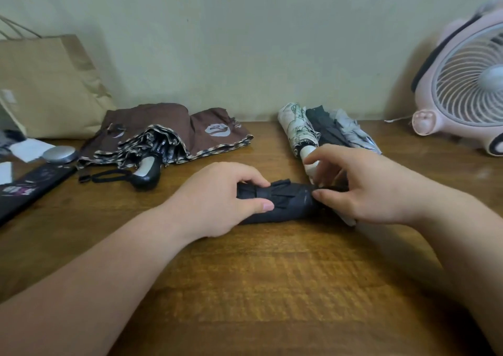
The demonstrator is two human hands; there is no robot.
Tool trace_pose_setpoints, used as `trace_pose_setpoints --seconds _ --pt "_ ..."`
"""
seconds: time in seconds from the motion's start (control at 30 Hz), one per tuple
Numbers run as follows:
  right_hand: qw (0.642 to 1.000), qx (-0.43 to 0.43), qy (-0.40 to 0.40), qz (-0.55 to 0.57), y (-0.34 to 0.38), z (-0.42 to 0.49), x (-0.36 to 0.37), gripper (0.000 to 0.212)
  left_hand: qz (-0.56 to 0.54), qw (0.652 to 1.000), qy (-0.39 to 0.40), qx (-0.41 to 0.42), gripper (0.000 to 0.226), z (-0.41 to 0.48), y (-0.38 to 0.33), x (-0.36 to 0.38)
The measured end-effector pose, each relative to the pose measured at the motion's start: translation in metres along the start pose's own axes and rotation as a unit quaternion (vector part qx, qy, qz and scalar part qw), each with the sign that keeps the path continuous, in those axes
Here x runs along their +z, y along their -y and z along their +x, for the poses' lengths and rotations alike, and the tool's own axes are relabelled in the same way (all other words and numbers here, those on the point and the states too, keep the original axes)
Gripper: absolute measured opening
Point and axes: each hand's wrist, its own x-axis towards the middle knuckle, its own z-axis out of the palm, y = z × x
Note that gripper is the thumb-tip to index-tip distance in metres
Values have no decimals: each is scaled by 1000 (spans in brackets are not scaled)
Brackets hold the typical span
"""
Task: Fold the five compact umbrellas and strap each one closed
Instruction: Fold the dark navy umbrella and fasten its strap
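Both forearms (95, 274) reach in from the bottom edge over the wooden desk (245, 287) and meet at a dark umbrella (288, 200), which lies crosswise on the desk in the middle, rolled into a tight bundle. The left grip (215, 200) is curled round the bundle's left end, thumb on the near side and fingers over the top. The right grip (362, 187) holds the right end, thumb tip pressed on the cloth and fingers arched over the far side.

Behind the right grip, three folded umbrellas lie side by side by the wall: a white patterned umbrella (296, 130), a black umbrella (326, 130) and a grey umbrella (351, 132). Behind the left grip sprawls a brown umbrella (168, 127), its canopy loose and its black handle pointing forward. A pink fan (468, 83) stands at far right, a paper bag (46, 83) at far left.
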Motion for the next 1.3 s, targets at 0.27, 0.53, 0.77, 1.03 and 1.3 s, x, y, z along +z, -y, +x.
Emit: trace_pose_setpoints --seconds 0.27,0.53,0.77,1.03,1.3 --pt "988 39 83 -121 20 -3 8 61 18 999 -11 24 36 -6 -1 -2" --pt "904 181 -10 388 47 -1 7 36 -100 897 -430 38 23 -32 0 -31" --pt "566 224 204 767 109 -2 26 58 -698 696 28 -166 60 -35 -41 -18" --pt "830 188 164 498 108 -12 39 31 -608 761 -148 -172 40 -21 -26 -11" --pt "771 237 -1 591 110 5 41 32 -399 904 -86 -129 53 -24 -6 -4"
